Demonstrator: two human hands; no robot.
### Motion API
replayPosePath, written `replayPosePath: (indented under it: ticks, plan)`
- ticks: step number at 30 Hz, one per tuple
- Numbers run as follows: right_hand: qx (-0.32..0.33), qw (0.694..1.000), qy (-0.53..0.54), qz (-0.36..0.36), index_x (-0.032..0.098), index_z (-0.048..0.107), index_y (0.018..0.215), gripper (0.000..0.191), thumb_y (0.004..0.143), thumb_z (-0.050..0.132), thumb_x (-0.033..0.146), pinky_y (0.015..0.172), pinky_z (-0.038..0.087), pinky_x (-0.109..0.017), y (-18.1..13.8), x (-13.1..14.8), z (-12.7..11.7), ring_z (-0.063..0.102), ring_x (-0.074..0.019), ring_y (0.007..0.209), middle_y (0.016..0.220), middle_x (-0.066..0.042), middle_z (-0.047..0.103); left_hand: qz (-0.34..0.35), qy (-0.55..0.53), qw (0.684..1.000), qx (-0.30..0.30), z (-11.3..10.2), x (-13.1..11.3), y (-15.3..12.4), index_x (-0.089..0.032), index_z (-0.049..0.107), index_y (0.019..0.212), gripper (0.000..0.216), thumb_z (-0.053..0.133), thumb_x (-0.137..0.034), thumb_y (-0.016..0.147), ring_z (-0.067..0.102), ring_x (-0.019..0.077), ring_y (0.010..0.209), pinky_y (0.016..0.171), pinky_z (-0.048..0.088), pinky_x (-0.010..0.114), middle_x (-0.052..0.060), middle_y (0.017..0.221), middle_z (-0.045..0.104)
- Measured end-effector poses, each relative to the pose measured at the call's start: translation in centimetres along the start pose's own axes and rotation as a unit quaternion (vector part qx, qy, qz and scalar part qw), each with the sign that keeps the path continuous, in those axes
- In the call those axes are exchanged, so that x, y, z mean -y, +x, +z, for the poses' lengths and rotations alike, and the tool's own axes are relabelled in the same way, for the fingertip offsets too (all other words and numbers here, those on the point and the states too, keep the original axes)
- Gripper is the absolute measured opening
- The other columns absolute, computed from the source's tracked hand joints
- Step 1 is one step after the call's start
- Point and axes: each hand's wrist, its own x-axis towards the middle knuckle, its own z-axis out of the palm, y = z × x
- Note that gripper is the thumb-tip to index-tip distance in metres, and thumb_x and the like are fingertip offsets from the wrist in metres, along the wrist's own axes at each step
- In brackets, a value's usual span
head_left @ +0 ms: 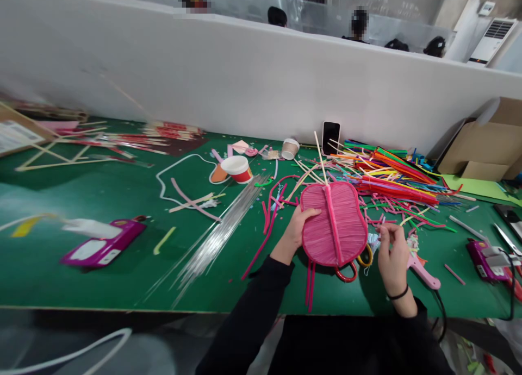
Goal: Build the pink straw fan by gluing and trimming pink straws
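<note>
My left hand grips the left edge of a pink lobed fan, thumb on its front. Its face looks wound with pink strands, a fuzzy pink strip runs down the middle, and a thin wooden stick juts from the top. To the right of the fan, my right hand is closed in a pinch. Whatever lies between its fingertips is too small to make out. A pink glue gun rests beside my right wrist. Under the fan's lower edge, a red scissor handle and a yellow one show.
Coloured pipe cleaners are heaped at the right rear, near a phone and a cardboard box. Clear thin strands lie left, by a paper cup. Purple power strips sit on both sides; a knife lies far right.
</note>
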Motion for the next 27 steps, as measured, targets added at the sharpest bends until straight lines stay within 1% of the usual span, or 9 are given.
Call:
replayPosePath:
  ticks: [5, 9, 11, 13, 15, 17, 18, 22, 27]
  plan:
    - [-0.040, 0.997, 0.066, -0.009, 0.021, 0.055, 0.096, 0.027, 0.100, 0.040, 0.042, 0.082, 0.045, -0.034, -0.1, 2.1, -1.0, 0.060, -0.0194, 0.094, 0.101, -0.008, 0.065, 0.001, 0.000, 1.000, 0.014, 0.2, -0.2, -0.2, -0.016, 0.068, 0.088, 0.042, 0.080, -0.014, 0.047, 0.070, 0.0210, 0.066, 0.066, 0.057, 0.033, 0.001, 0.076, 0.075]
    - [-0.020, 0.993, 0.113, 0.012, 0.022, 0.056, 0.086, 0.034, 0.102, 0.037, 0.044, 0.085, 0.044, -0.036, -0.5, 3.5, -2.3, 0.062, -0.0186, 0.089, 0.092, -0.006, 0.069, -0.002, 0.006, 1.000, 0.016, 0.2, -0.1, -0.2, -0.015, 0.068, 0.090, 0.044, 0.079, -0.015, 0.047, 0.069, 0.0215, 0.066, 0.066, 0.057, 0.035, 0.001, 0.076, 0.074]
    - [-0.002, 0.985, 0.165, 0.052, 0.022, 0.057, 0.081, 0.035, 0.100, 0.042, 0.047, 0.088, 0.046, -0.038, -0.4, 3.9, -2.8, 0.064, -0.0192, 0.088, 0.090, -0.005, 0.070, -0.002, 0.009, 1.000, 0.010, 0.0, 0.0, 0.0, -0.015, 0.067, 0.090, 0.045, 0.080, -0.015, 0.047, 0.069, 0.0216, 0.066, 0.066, 0.056, 0.035, 0.001, 0.076, 0.074]
    - [0.038, 0.952, 0.277, 0.120, 0.022, 0.058, 0.082, 0.030, 0.096, 0.050, 0.048, 0.091, 0.049, -0.042, -0.3, 4.3, -3.1, 0.068, -0.0209, 0.092, 0.095, -0.005, 0.073, 0.000, 0.011, 1.000, 0.001, -0.2, 0.2, 0.2, -0.016, 0.066, 0.089, 0.044, 0.080, -0.015, 0.047, 0.069, 0.0210, 0.067, 0.066, 0.056, 0.034, 0.001, 0.076, 0.074]
    - [0.094, 0.892, 0.399, 0.189, 0.025, 0.060, 0.094, 0.019, 0.092, 0.060, 0.044, 0.096, 0.050, -0.046, 0.0, 4.8, -3.4, 0.069, -0.0238, 0.103, 0.110, -0.006, 0.073, 0.001, 0.014, 1.000, -0.006, -0.4, 0.3, 0.2, -0.017, 0.065, 0.088, 0.043, 0.081, -0.015, 0.047, 0.069, 0.0201, 0.067, 0.066, 0.056, 0.033, 0.000, 0.076, 0.073]
    - [0.128, 0.842, 0.473, 0.225, 0.029, 0.059, 0.108, 0.026, 0.086, 0.069, 0.037, 0.100, 0.049, -0.049, 0.2, 5.3, -3.6, 0.066, -0.0259, 0.114, 0.124, -0.006, 0.070, 0.002, 0.014, 1.000, -0.006, -0.4, 0.3, 0.2, -0.017, 0.066, 0.088, 0.043, 0.081, -0.016, 0.047, 0.068, 0.0198, 0.066, 0.066, 0.056, 0.032, 0.000, 0.075, 0.073]
    - [0.136, 0.830, 0.488, 0.232, 0.031, 0.058, 0.112, 0.033, 0.083, 0.073, 0.034, 0.103, 0.048, -0.049, 0.3, 5.5, -3.6, 0.065, -0.0262, 0.118, 0.128, -0.006, 0.068, 0.001, 0.014, 1.000, -0.004, -0.3, 0.3, 0.1, -0.017, 0.066, 0.087, 0.043, 0.081, -0.016, 0.047, 0.068, 0.0199, 0.065, 0.065, 0.056, 0.032, 0.000, 0.075, 0.073]
    - [0.132, 0.831, 0.485, 0.240, 0.030, 0.060, 0.113, 0.037, 0.080, 0.077, 0.028, 0.106, 0.047, -0.047, 0.3, 5.4, -3.6, 0.064, -0.0249, 0.119, 0.127, -0.006, 0.068, -0.001, 0.011, 1.000, 0.004, 0.3, -0.1, -0.2, -0.017, 0.067, 0.086, 0.041, 0.079, -0.015, 0.046, 0.069, 0.0212, 0.067, 0.065, 0.056, 0.032, 0.000, 0.075, 0.074]
    - [0.115, 0.851, 0.444, 0.258, 0.025, 0.066, 0.106, 0.034, 0.077, 0.080, 0.031, 0.102, 0.052, -0.045, 0.3, 4.0, -4.1, 0.071, -0.0237, 0.104, 0.116, -0.008, 0.073, -0.009, 0.016, 1.000, 0.009, 0.5, -0.3, -0.4, -0.016, 0.069, 0.087, 0.042, 0.080, -0.015, 0.046, 0.069, 0.0219, 0.065, 0.065, 0.056, 0.035, 0.001, 0.074, 0.074]
